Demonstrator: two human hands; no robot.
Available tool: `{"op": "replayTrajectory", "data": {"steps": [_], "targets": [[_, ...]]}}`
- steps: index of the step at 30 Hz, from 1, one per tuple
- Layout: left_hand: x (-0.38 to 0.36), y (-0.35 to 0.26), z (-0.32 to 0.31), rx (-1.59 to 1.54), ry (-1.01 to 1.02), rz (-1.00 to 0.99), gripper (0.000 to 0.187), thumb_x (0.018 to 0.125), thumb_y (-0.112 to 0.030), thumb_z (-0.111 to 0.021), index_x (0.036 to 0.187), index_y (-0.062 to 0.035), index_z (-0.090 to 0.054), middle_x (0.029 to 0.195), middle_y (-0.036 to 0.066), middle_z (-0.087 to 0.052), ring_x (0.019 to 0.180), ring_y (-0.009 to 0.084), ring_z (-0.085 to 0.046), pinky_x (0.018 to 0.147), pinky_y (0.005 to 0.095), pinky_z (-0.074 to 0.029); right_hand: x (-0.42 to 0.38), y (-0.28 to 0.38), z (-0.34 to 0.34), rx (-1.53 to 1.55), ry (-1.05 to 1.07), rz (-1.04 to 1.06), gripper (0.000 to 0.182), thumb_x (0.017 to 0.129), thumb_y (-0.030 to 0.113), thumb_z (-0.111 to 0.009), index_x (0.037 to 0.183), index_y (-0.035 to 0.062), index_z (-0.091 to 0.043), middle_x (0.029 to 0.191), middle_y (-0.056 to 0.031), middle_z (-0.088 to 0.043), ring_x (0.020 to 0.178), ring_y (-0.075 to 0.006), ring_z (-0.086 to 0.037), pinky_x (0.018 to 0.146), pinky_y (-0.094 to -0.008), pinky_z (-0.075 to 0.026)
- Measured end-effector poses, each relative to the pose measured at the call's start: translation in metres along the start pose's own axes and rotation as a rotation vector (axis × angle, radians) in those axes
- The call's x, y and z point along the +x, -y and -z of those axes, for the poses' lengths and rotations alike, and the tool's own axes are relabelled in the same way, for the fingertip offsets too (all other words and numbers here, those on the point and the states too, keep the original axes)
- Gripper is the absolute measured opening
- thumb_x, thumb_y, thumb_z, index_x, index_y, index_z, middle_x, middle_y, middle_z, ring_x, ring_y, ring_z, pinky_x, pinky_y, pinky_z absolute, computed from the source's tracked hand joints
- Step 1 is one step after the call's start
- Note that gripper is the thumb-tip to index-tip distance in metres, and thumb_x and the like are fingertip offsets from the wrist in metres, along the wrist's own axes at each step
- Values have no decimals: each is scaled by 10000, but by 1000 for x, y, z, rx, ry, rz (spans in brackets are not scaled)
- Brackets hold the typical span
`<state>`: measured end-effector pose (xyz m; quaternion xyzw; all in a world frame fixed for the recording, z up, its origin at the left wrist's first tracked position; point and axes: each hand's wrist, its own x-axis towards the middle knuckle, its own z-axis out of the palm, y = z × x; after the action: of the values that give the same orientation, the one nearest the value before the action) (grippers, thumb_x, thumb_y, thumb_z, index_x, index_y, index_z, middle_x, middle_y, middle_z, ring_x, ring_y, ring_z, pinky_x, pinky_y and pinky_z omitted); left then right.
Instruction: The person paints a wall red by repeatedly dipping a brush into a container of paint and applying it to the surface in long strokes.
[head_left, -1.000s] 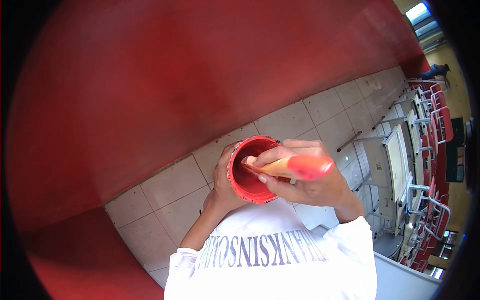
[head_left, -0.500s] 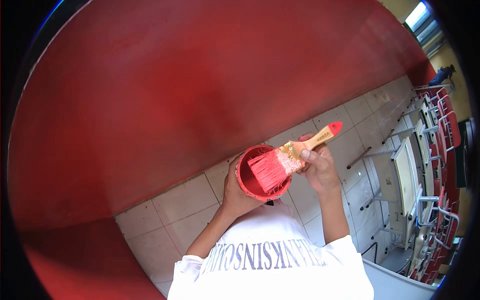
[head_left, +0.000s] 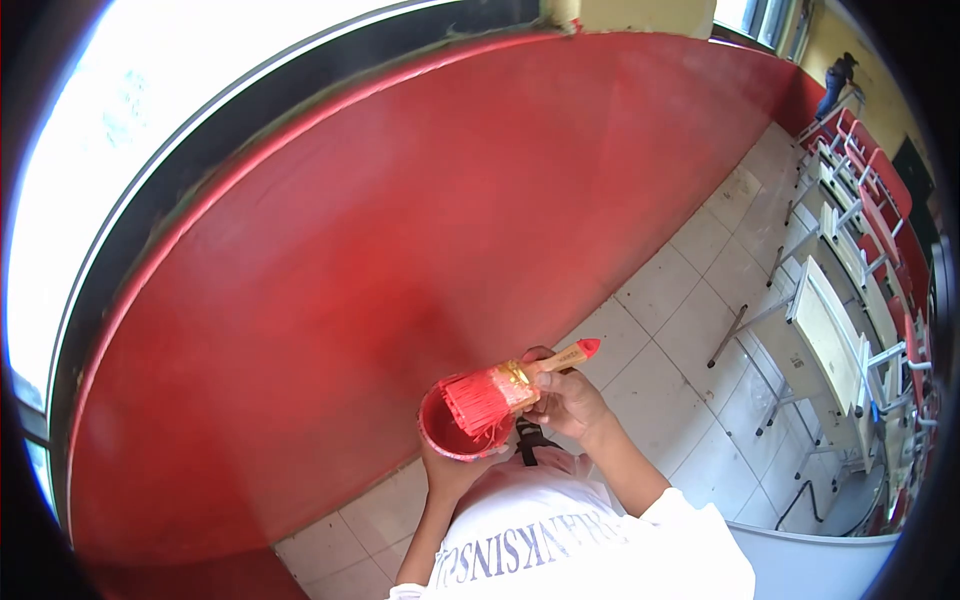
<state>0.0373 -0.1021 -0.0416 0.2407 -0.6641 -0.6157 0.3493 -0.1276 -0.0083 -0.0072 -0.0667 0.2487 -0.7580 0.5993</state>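
A paintbrush (head_left: 476, 405) with red-coated bristles and a red-tipped wooden handle is in my right hand (head_left: 568, 400), gripped near its metal band. Its bristles lie over the mouth of a round paint pot (head_left: 432, 425), which is red inside. My left hand (head_left: 452, 470) is wrapped round the pot from below and the left side; most of its fingers are hidden. In front of both hands stands a red wall (head_left: 330, 270), glossy in patches.
Pale floor tiles (head_left: 650, 390) run along the wall's foot. Desks (head_left: 825, 320) and red chairs (head_left: 885, 215) are crowded at the right. A person (head_left: 836, 85) stands at the far end. A window (head_left: 130, 130) is above the wall at the left.
My view has tilted up, bringing the window and the wall's top edge into sight. Pot, brush and hands sit lower and further left in the picture; both grips stay the same.
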Motion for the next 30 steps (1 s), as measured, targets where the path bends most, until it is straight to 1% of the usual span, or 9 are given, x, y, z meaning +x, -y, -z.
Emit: {"op": "replayTrajectory", "data": {"steps": [2,3,8,14,18,22,24,28,30], "targets": [[8,6,-7,-19,-26,63,945,465,-156,-880,1239,-14,-356,1183,117,-499,1092,210,-504,925,364,-421,8,13,8,36,91,-4,356,761,115,-673,1069,129,-496,925,-49,-599,700,-125,-587,427,-226,-424],[12,6,-14,-25,-52,24,915,495,-241,-883,1229,-8,-388,1133,99,-547,1026,208,-556,870,345,-471,11,18,10,56,102,2,355,761,112,-673,1069,127,-497,922,-52,-599,702,-126,-588,427,-226,-425],[33,29,-29,17,-27,30,866,505,-196,-873,1213,-12,-408,1119,103,-556,1004,199,-568,846,338,-486,21,55,24,136,119,89,298,817,137,-609,1090,109,-493,908,-86,-606,687,-171,-620,430,-251,-454],[54,36,-50,56,-27,-29,847,505,-195,-872,1203,-24,-423,1123,100,-556,1007,198,-568,845,336,-487,30,121,17,74,58,532,292,845,153,-565,1124,108,-489,946,-122,-614,754,-245,-647,445,-278,-495],[60,23,-64,94,-47,-52,842,505,-198,-874,1199,-29,-429,1124,89,-563,989,197,-578,843,329,-486,48,155,5,-64,31,911,321,841,223,-583,1139,152,-487,1006,-101,-597,771,-246,-631,503,-311,-498],[63,27,-64,171,-46,-26,866,489,-155,-881,1203,-23,-407,1087,92,-558,961,199,-575,821,345,-499,72,178,-13,-148,45,1246,308,847,187,-568,1138,150,-477,1122,-93,-515,913,-239,-579,643,-350,-524],[59,22,-65,182,-89,67,836,499,-151,-876,1188,-18,-420,1043,87,-578,920,195,-592,813,344,-502,90,180,-13,-160,-52,1343,319,845,164,-564,1148,145,-465,1122,-85,-500,924,-229,-562,676,-362,-521],[51,49,-51,369,-94,38,784,528,-152,-861,1172,-13,-436,1006,75,-594,877,177,-605,780,336,-507,114,177,-16,-222,-219,1395,352,850,138,-555,1180,142,-432,1121,-76,-475,974,-209,-523,746,-389,-506],[48,59,-43,509,-76,-31,766,543,-169,-856,1170,-17,-443,1015,74,-593,881,172,-605,768,331,-506,121,178,-22,-167,-116,1414,365,857,136,-549,1196,147,-416,1133,-69,-460,1011,-203,-495,784,-407,-488]]}}
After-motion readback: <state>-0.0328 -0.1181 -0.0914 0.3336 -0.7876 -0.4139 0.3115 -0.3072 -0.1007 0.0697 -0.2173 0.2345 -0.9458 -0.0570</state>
